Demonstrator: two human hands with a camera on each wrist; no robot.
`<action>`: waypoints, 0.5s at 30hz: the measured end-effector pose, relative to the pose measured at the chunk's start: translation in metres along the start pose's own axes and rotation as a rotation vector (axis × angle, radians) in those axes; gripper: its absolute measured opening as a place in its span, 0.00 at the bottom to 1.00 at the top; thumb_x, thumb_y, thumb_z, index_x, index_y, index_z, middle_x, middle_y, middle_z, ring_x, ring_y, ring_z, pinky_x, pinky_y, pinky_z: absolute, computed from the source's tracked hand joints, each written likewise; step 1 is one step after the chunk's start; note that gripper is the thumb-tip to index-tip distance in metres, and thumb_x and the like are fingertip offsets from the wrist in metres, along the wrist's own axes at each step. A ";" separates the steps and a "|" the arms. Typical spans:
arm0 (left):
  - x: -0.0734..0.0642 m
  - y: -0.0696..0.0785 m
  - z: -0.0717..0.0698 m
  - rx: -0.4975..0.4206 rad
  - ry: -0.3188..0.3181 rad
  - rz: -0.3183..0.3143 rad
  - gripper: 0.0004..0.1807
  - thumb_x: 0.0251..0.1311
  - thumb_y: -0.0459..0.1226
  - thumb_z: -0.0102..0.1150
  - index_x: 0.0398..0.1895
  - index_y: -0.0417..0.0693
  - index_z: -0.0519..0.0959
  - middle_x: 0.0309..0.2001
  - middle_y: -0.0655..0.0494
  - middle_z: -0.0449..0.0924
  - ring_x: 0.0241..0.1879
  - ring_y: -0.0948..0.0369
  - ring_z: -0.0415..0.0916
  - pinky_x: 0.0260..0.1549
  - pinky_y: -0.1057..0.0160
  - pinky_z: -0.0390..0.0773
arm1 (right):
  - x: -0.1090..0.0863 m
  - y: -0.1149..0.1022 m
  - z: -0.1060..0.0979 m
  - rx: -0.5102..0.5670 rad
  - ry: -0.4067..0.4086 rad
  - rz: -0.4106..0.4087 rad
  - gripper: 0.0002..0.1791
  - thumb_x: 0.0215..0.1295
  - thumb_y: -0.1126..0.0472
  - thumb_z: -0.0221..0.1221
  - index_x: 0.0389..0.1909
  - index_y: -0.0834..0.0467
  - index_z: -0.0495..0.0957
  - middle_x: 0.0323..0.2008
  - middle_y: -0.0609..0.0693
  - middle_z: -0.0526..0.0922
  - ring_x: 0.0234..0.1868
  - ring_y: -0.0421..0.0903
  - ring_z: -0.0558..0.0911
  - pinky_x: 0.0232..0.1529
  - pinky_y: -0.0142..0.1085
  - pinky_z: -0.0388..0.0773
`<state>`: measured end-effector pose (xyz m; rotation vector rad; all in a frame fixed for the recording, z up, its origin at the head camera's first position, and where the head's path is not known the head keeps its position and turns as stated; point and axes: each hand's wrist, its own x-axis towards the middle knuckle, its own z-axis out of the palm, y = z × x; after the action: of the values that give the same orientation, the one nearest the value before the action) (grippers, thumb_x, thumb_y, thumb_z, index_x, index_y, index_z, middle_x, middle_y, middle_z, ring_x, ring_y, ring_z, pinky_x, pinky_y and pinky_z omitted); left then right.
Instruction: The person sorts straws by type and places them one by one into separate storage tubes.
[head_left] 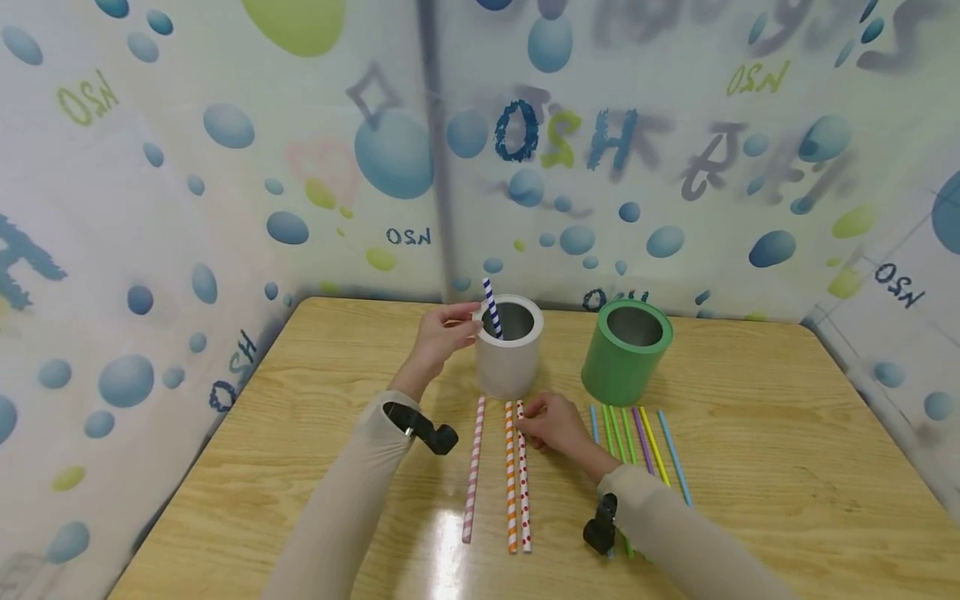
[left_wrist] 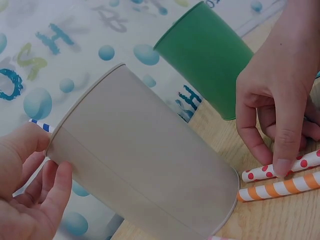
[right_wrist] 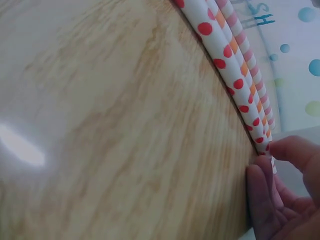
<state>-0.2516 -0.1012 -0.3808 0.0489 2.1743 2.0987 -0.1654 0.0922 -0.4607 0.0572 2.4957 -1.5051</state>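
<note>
My left hand (head_left: pixel 442 337) is at the left rim of a white cup (head_left: pixel 507 371), its bent fingers (left_wrist: pixel 37 135) holding the rim. A blue-and-white striped paper straw (head_left: pixel 491 302) leans inside that cup, its top sticking out. With thumb and fingers, my right hand (head_left: pixel 557 425) pinches the upper end of a red-dotted paper straw (head_left: pixel 524 500) that lies on the table. Close beside it on the left lies an orange-and-white striped straw (head_left: pixel 512 492). Farther left is a pink-and-white striped straw (head_left: pixel 474 471).
A green cup (head_left: pixel 621 367) stands to the right of the white one. Several thin plain-coloured straws (head_left: pixel 675 458) in blue, green, purple and yellow lie below it, partly under my right forearm. The wooden table (head_left: pixel 780 433) ends at a patterned curtain (head_left: pixel 660 150).
</note>
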 end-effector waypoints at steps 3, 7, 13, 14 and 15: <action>-0.001 0.001 0.001 0.008 0.008 0.005 0.19 0.55 0.29 0.60 0.52 0.39 0.76 0.41 0.48 0.70 0.39 0.58 0.70 0.41 0.59 0.79 | 0.000 0.000 0.001 -0.019 0.011 -0.006 0.13 0.49 0.63 0.66 0.31 0.64 0.72 0.12 0.50 0.74 0.11 0.40 0.72 0.12 0.33 0.74; -0.004 0.005 0.003 0.018 0.014 0.011 0.19 0.55 0.29 0.60 0.51 0.38 0.77 0.41 0.47 0.70 0.39 0.58 0.70 0.41 0.59 0.79 | -0.001 -0.002 0.001 -0.038 0.017 -0.008 0.13 0.48 0.64 0.66 0.31 0.64 0.72 0.12 0.49 0.74 0.11 0.40 0.72 0.11 0.33 0.74; -0.004 0.005 0.002 0.017 0.010 -0.011 0.19 0.55 0.29 0.60 0.53 0.39 0.76 0.42 0.47 0.69 0.40 0.57 0.69 0.42 0.58 0.78 | 0.000 -0.003 0.002 -0.091 0.020 -0.004 0.12 0.48 0.67 0.64 0.31 0.65 0.71 0.12 0.49 0.75 0.11 0.39 0.73 0.11 0.31 0.74; -0.001 0.002 0.002 0.018 0.013 -0.006 0.19 0.55 0.30 0.60 0.52 0.39 0.76 0.42 0.47 0.69 0.40 0.58 0.69 0.42 0.58 0.79 | 0.000 -0.003 0.002 -0.100 0.022 -0.003 0.11 0.47 0.67 0.63 0.30 0.64 0.71 0.12 0.49 0.75 0.11 0.39 0.73 0.11 0.31 0.73; -0.001 0.001 0.002 0.018 0.018 -0.003 0.19 0.55 0.30 0.60 0.52 0.40 0.77 0.42 0.47 0.69 0.40 0.57 0.70 0.42 0.59 0.79 | 0.000 -0.003 0.002 -0.110 0.025 -0.006 0.11 0.47 0.67 0.63 0.30 0.64 0.72 0.12 0.49 0.75 0.11 0.39 0.73 0.11 0.30 0.73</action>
<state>-0.2502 -0.0992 -0.3794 0.0282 2.2021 2.0858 -0.1659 0.0890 -0.4589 0.0504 2.5956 -1.3753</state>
